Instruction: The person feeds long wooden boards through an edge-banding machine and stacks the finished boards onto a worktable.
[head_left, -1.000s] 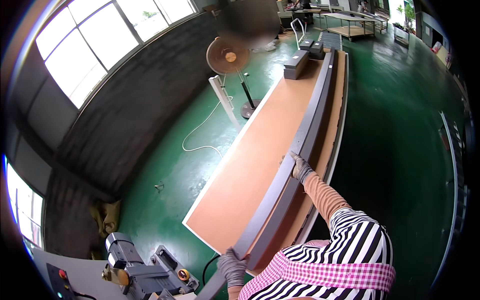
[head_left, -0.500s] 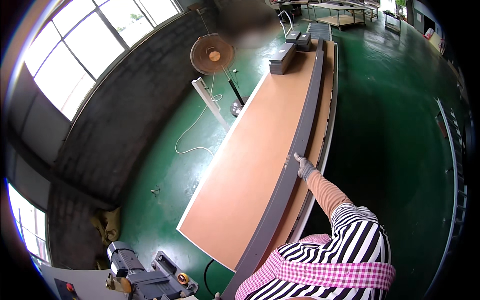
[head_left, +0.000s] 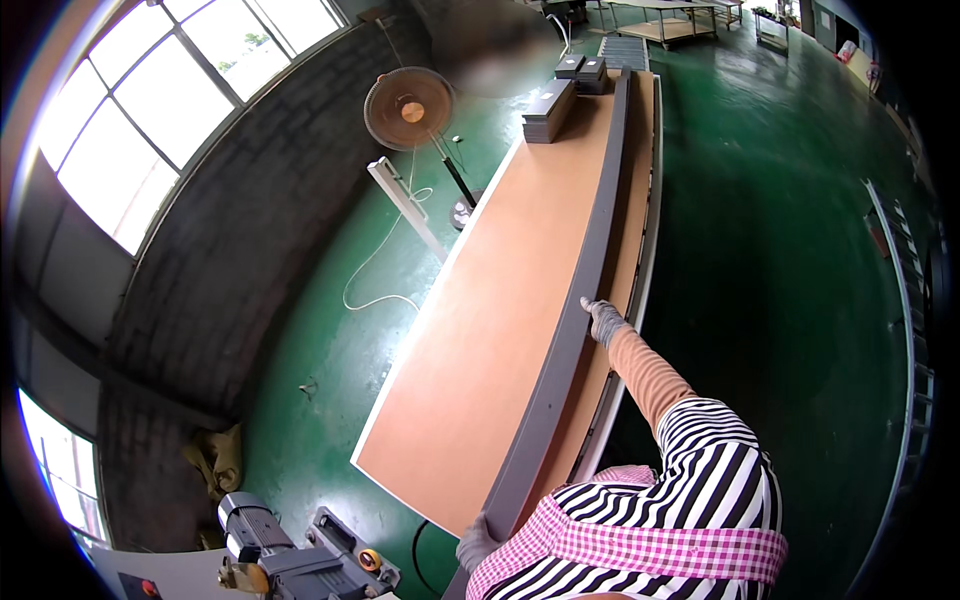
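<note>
A long dark grey metal profile [head_left: 585, 270] lies lengthwise along a long table with an orange-brown top [head_left: 500, 300]. My right hand [head_left: 603, 322], in a grey glove, grips the profile's right edge about halfway along. My left hand [head_left: 477, 543], also gloved, holds the profile's near end at the table's front corner. My striped sleeve and pink checked apron fill the lower right.
Stacks of dark grey pieces [head_left: 552, 105] sit at the table's far end. A standing fan [head_left: 405, 108] and a white bar [head_left: 405, 205] with a cable are on the green floor to the left. A grey machine [head_left: 290, 560] is at lower left.
The view has shifted toward the table's near end. My right hand stays gripped on the profile, which looks to have slid along the table; my left hand remains at its near end.
</note>
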